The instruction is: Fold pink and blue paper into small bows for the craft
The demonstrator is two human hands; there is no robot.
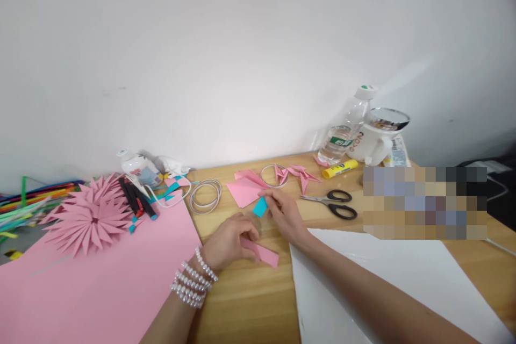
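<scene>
Your left hand (pixel 229 239) is half curled, with thumb and fingers closed around one end of a pink paper strip (pixel 264 254); the strip's free end points out to the right of that hand, over the wooden tabletop (pixel 242 306). Your right hand (pixel 286 215), ahead and to the right of the left one, has its fingertips drawn together on a small blue paper piece (pixel 260 207), which juts out to the left of those fingertips. Whether the blue piece also rests on the wood, you cannot tell from here.

The step in hand looks like handling two small papers at once, one per hand, well apart from each other. Just beyond your right fingertips lies a folded pink paper (pixel 245 188); whether they touch it is unclear. The black-handled scissors (pixel 328 202) lie just right of your right hand, with the yellow glue stick (pixel 339 169) past them.

As I judge it, any move from here calls for a light pinch on the blue piece, so it does not crease, and for keeping the strip's loose end clear of your right wrist.
</scene>
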